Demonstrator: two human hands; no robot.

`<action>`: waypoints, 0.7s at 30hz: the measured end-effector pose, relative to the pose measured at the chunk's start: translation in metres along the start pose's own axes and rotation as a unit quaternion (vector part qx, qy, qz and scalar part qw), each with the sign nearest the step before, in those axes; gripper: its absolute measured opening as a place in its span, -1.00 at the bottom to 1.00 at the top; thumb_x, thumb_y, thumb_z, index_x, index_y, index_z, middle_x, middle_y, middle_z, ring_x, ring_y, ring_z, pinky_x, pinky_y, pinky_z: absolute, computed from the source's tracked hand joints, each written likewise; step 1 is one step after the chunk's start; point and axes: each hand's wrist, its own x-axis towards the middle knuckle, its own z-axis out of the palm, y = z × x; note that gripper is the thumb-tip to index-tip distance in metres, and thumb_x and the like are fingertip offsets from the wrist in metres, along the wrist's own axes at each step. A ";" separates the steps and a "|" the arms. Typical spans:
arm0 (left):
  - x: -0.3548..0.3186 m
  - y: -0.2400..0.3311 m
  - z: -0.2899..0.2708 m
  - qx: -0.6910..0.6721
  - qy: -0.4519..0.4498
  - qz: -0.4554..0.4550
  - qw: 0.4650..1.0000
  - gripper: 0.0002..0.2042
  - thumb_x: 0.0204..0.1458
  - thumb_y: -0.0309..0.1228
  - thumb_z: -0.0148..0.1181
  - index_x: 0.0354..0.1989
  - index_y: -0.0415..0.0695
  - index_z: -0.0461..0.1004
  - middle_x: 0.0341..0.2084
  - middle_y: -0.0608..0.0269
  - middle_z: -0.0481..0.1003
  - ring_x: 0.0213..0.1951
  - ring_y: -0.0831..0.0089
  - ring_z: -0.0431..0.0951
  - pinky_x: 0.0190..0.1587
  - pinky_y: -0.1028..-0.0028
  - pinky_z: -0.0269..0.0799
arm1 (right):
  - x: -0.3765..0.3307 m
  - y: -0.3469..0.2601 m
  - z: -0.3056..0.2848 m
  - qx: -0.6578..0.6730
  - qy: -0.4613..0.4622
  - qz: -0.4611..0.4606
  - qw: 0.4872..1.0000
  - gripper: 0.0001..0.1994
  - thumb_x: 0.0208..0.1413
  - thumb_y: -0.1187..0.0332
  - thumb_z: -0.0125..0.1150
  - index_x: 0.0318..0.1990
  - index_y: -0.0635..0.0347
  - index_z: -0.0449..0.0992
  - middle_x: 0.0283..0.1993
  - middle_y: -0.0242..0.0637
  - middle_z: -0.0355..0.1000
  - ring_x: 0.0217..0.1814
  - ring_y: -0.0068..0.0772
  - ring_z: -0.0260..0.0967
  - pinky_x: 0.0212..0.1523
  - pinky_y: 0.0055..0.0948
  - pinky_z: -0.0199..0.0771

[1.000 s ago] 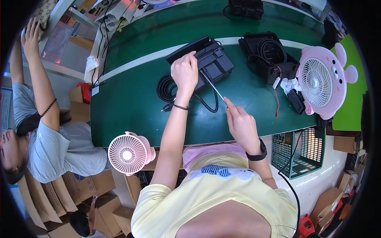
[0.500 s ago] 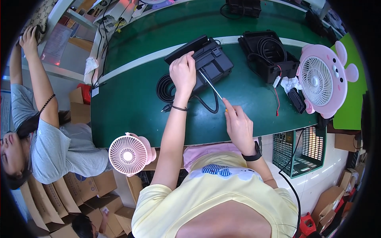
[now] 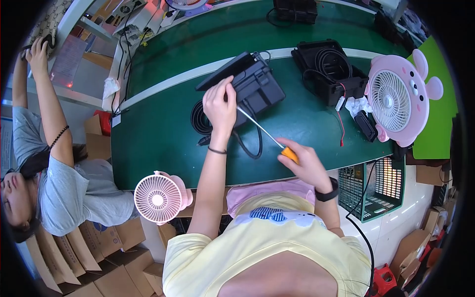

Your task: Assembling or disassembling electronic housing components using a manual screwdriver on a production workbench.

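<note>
My right hand [image 3: 309, 171] is closed around the orange handle of a screwdriver [image 3: 264, 131]. Its long metal shaft slants up and left to the near side of a black plastic case [image 3: 264, 89] on the green table, beside my left hand. The tip is hard to make out there. My left hand [image 3: 220, 106], fingers curled, grips the case at its near left edge, below a raised black flap [image 3: 222, 74]. Coiled black cable [image 3: 198, 119] lies left of that wrist, and a loop of it curves out under the shaft.
Right of the case stands another open black case [image 3: 341, 86] with coiled cable and red wire. A pink animal-faced fan [image 3: 396, 99] is at the right edge, a small pink fan [image 3: 158, 198] at the near left. A co-worker in grey [image 3: 74, 193] sits left; a green crate [image 3: 371, 193] stands below.
My right hand has moved toward me and slightly right with the screwdriver, so its orange handle now shows. My left hand and the case have shifted a little left and nearer.
</note>
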 end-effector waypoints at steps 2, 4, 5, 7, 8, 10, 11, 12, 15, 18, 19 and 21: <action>-0.011 -0.007 -0.008 -0.023 0.026 0.018 0.999 -0.84 0.17 -0.48 0.15 -0.17 -0.13 0.66 -0.23 0.13 0.66 -0.15 0.17 0.64 0.02 0.27 0.46 | 0.000 0.001 -0.024 0.014 0.011 0.011 1.000 -0.68 0.12 0.41 0.37 0.03 0.14 0.53 -0.39 -0.30 0.49 -0.40 -0.51 0.43 -0.31 -0.49 0.46; -0.021 -0.009 -0.008 -0.059 0.038 0.025 0.997 -0.86 0.12 -0.52 0.21 -0.19 -0.13 0.66 -0.24 0.16 0.66 -0.15 0.17 0.63 0.06 0.26 0.42 | 0.002 0.000 -0.044 0.036 0.070 0.118 0.990 -0.77 0.10 0.44 0.38 -0.10 0.16 0.52 -0.38 -0.34 0.49 -0.38 -0.59 0.40 -0.31 -0.53 0.43; -0.022 -0.006 -0.009 -0.064 0.037 0.027 0.997 -0.86 0.12 -0.52 0.21 -0.19 -0.13 0.66 -0.24 0.16 0.66 -0.15 0.17 0.63 0.06 0.26 0.42 | 0.006 0.010 -0.046 0.056 0.155 0.116 0.979 -0.79 0.15 0.45 0.35 -0.11 0.15 0.47 -0.25 -0.36 0.54 -0.36 -0.67 0.37 -0.37 -0.60 0.40; -0.025 -0.003 -0.014 -0.077 0.029 0.081 0.993 -0.86 0.10 -0.52 0.22 -0.20 -0.14 0.65 -0.25 0.18 0.66 -0.15 0.18 0.63 0.06 0.24 0.42 | 0.027 0.021 -0.042 0.142 0.248 0.096 0.953 -0.79 0.22 0.44 0.29 -0.08 0.13 0.38 -0.03 -0.31 0.55 -0.35 -0.74 0.33 -0.44 -0.69 0.34; -0.026 -0.001 -0.018 -0.074 0.032 0.104 0.991 -0.88 0.09 -0.53 0.23 -0.23 -0.14 0.65 -0.26 0.20 0.66 -0.16 0.20 0.63 0.04 0.22 0.42 | 0.040 0.026 -0.037 0.189 0.258 0.076 0.944 -0.80 0.26 0.44 0.23 -0.07 0.09 0.33 0.09 -0.25 0.50 -0.32 -0.75 0.33 -0.48 -0.74 0.30; -0.027 0.006 -0.025 -0.063 0.020 0.165 0.984 -0.88 0.08 -0.52 0.21 -0.26 -0.11 0.65 -0.29 0.23 0.66 -0.20 0.22 0.64 -0.02 0.19 0.43 | 0.061 0.041 -0.023 0.299 0.261 0.054 0.916 -0.81 0.31 0.41 0.18 -0.04 0.05 0.29 0.25 -0.17 0.42 -0.21 -0.75 0.36 -0.49 -0.77 0.28; -0.029 0.011 -0.032 -0.064 0.003 0.185 0.981 -0.88 0.06 -0.50 0.22 -0.27 -0.07 0.65 -0.32 0.25 0.65 -0.22 0.24 0.63 -0.08 0.19 0.43 | 0.068 0.046 -0.013 0.326 0.259 0.064 0.907 -0.80 0.31 0.42 0.18 -0.02 0.05 0.30 0.23 -0.20 0.43 -0.17 -0.75 0.37 -0.46 -0.77 0.29; -0.036 0.009 -0.030 -0.070 -0.014 0.213 0.974 -0.89 0.05 -0.49 0.23 -0.29 -0.04 0.66 -0.35 0.27 0.65 -0.27 0.26 0.62 -0.13 0.19 0.43 | 0.073 0.046 -0.007 0.351 0.257 0.070 0.897 -0.79 0.31 0.43 0.19 0.00 0.05 0.31 0.21 -0.23 0.44 -0.14 -0.74 0.37 -0.43 -0.77 0.30; -0.057 0.025 -0.032 -0.019 -0.048 0.243 0.969 -0.78 -0.10 -0.43 0.38 -0.22 0.03 0.65 -0.39 0.36 0.56 -0.35 0.33 0.54 -0.15 0.24 0.41 | 0.071 0.069 0.009 0.339 0.353 0.090 0.867 -0.72 0.26 0.47 0.26 0.03 -0.01 0.34 -0.10 -0.48 0.46 -0.24 -0.77 0.35 -0.44 -0.76 0.28; -0.064 0.051 -0.041 0.006 -0.100 0.168 0.981 -0.72 -0.10 -0.29 0.42 -0.17 0.02 0.61 -0.28 0.32 0.56 -0.11 0.28 0.53 0.15 0.10 0.23 | 0.067 0.071 0.016 0.335 0.393 0.056 0.855 -0.73 0.26 0.54 0.20 -0.01 0.03 0.29 -0.18 -0.46 0.42 -0.37 -0.79 0.29 -0.47 -0.75 0.27; -0.066 0.062 -0.046 0.014 -0.111 0.157 0.981 -0.70 -0.03 -0.21 0.37 -0.12 0.02 0.60 -0.20 0.32 0.53 -0.07 0.32 0.50 0.23 -0.03 0.17 | 0.065 0.072 0.015 0.347 0.380 0.054 0.856 -0.73 0.26 0.55 0.19 -0.01 0.04 0.29 -0.18 -0.45 0.42 -0.38 -0.78 0.28 -0.47 -0.75 0.27; -0.067 0.078 -0.050 0.016 -0.135 0.183 0.974 -0.64 -0.07 -0.14 0.41 -0.08 0.06 0.60 -0.15 0.37 0.54 -0.09 0.34 0.51 0.19 0.00 0.15 | 0.062 0.066 0.015 0.380 0.352 0.065 0.853 -0.73 0.25 0.58 0.18 0.00 0.06 0.29 -0.16 -0.44 0.41 -0.43 -0.76 0.27 -0.47 -0.74 0.28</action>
